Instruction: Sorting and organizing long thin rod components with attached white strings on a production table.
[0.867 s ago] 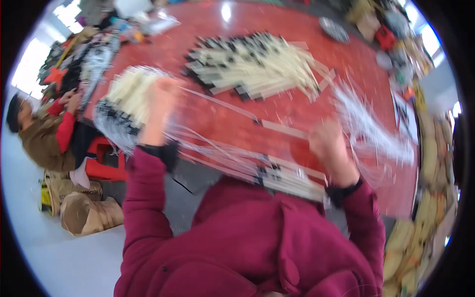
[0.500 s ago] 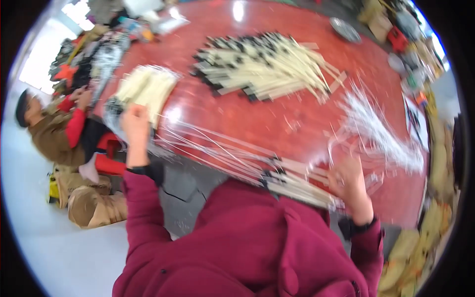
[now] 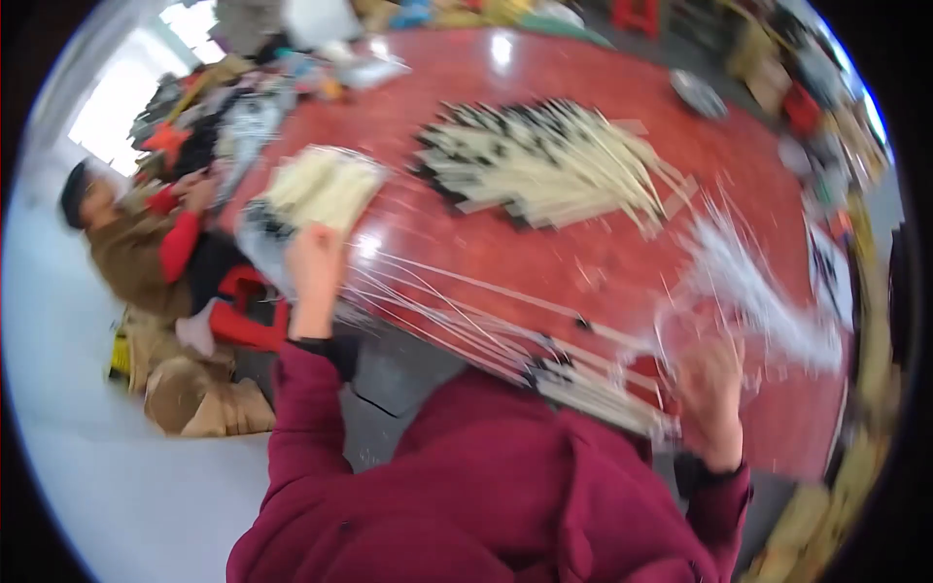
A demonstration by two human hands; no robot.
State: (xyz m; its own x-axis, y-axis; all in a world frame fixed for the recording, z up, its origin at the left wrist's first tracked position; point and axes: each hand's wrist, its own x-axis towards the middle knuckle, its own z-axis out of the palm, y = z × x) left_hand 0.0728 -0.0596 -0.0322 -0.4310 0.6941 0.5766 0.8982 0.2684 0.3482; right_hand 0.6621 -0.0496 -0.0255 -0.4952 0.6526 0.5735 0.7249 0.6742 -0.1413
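Red table (image 3: 491,255), cream strips (image 3: 607,400), white strands (image 3: 770,309)

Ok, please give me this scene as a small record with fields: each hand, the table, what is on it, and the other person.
Left hand: at the near side of the pale stack; grip blurred
Right hand: by the white strings; grip blurred
Table: red, shiny
Table middle: loose strip pile, pale and black
Near edge: strip bundle; thin threads running left
Other person: left side, wearing brown and red
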